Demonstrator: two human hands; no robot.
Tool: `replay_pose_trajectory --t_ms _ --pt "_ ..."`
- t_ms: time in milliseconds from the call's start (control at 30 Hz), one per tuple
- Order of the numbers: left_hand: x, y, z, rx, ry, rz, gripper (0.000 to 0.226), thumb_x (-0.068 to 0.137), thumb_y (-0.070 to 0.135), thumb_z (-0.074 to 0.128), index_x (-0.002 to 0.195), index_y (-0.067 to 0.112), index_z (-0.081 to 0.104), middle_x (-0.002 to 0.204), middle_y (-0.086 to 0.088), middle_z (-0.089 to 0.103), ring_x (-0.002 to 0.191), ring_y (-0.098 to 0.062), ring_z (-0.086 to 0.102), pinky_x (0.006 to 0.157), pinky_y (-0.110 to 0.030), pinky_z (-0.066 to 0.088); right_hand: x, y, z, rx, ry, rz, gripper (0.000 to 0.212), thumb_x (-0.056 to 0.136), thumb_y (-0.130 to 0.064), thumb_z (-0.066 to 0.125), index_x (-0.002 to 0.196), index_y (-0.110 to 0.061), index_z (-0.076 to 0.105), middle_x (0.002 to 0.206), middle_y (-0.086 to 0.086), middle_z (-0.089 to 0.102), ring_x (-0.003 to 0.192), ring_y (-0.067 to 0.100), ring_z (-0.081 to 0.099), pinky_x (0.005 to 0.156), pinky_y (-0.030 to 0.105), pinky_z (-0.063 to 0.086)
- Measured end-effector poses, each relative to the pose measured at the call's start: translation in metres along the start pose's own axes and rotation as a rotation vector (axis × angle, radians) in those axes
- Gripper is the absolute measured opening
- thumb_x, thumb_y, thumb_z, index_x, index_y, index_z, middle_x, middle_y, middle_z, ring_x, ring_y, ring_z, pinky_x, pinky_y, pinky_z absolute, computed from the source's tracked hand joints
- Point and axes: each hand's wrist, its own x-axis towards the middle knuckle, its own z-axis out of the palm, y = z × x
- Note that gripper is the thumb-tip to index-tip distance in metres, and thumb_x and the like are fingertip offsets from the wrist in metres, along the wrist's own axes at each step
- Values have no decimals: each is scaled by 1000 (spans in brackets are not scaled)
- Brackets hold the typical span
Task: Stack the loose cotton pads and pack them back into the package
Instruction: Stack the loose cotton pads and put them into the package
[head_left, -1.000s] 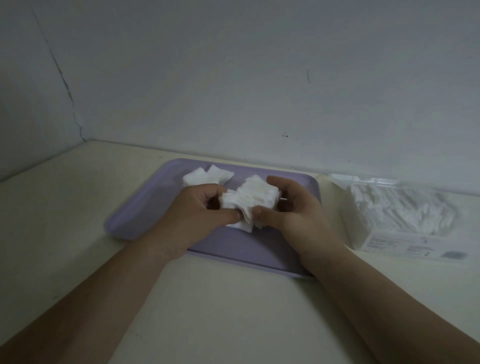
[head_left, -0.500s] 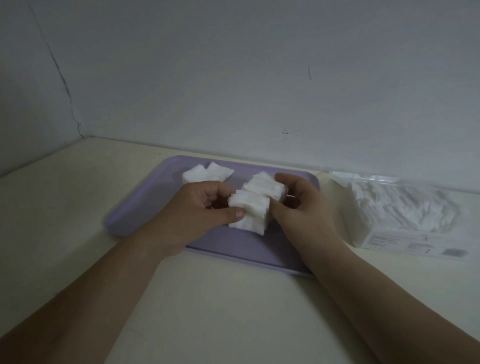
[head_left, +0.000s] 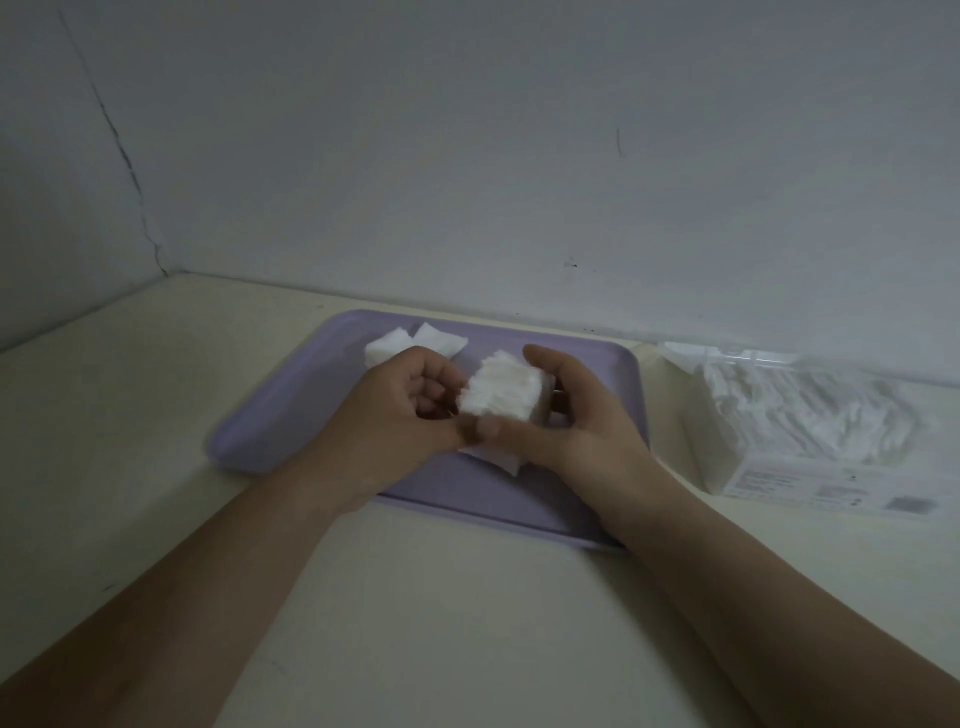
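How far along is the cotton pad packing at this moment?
Partly done: the package on the right already holds many pads. In hand: both the left hand and right hand square up a stack of pads above the tray. Left: two loose pads at the tray's far edge, one under the hands.

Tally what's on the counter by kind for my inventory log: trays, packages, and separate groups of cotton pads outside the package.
Trays: 1, the purple tray.
Packages: 1, the clear package right of the tray.
Pad groups outside the package: 3: the stack held between left hand and right hand, loose pads at the tray's back, a pad beneath the hands.
Total: 5.
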Motion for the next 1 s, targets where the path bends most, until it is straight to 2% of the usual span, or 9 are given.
replay_pose_trajectory --t_ms 100,233,300,467,600,700,833,900,1000 --pt "1 -2 0 37 20 -12 63 57 23 91 115 22 65 96 -12 73 80 -21 67 81 -39 59 -2 -1 5 -201 30 -37 115 51 -57 86 153 -31 39 141 -5 59 128 11 59 112 38 48" --pt "0 0 -1 91 -54 1 69 66 19 96 127 25 64 78 -2 64 69 -16 56 67 -31 48 -2 -1 2 -187 44 -77 92 70 -31 86 151 -26 43 137 -3 61 123 10 62 112 37 47" --pt "0 1 -1 89 -102 3 73 72 15 94 136 23 60 73 1 61 68 -15 52 68 -32 45 -3 -3 3 -190 2 -99 91 64 -42 77 148 -28 46 140 -5 59 125 8 60 112 36 48" --pt "0 2 -4 69 -160 -9 90 59 40 90 141 30 54 78 -6 60 74 -19 53 74 -39 45 -7 -3 1 -302 -118 -151 94 75 -10 85 155 -20 37 148 -2 46 129 2 50 101 2 36" --pt "2 -1 -7 80 -174 -21 94 73 18 92 153 21 42 70 5 61 69 -12 55 72 -37 45 -4 -1 1 -221 -66 -140 80 81 -1 78 150 -21 44 143 0 56 127 10 58 110 25 47" --pt "2 4 -10 117 -242 -51 98 71 21 93 153 25 40 65 1 58 65 -12 54 66 -33 43 -2 1 -1 -159 -96 -97 84 74 12 69 148 -23 47 139 1 60 122 11 62 104 26 52" --pt "-1 12 -7 207 -333 -34 63 69 31 91 124 42 62 86 -17 75 70 -26 69 58 -40 55 0 2 -1 -68 -138 -57 94 73 27 64 150 -23 44 145 -3 56 128 8 58 110 29 49" --pt "-1 13 -4 226 -297 -36 56 68 37 91 117 39 64 93 -16 78 83 -36 75 67 -47 59 -2 1 3 -3 -149 -33 102 65 20 66 153 -24 39 150 -5 51 127 5 57 106 27 50" --pt "-6 16 6 201 -278 -25 50 75 25 90 116 23 62 91 -9 79 83 -24 77 80 -46 61 -6 -1 8 75 -165 18 113 54 3 56 158 -32 32 144 -12 49 127 13 58 102 33 53"
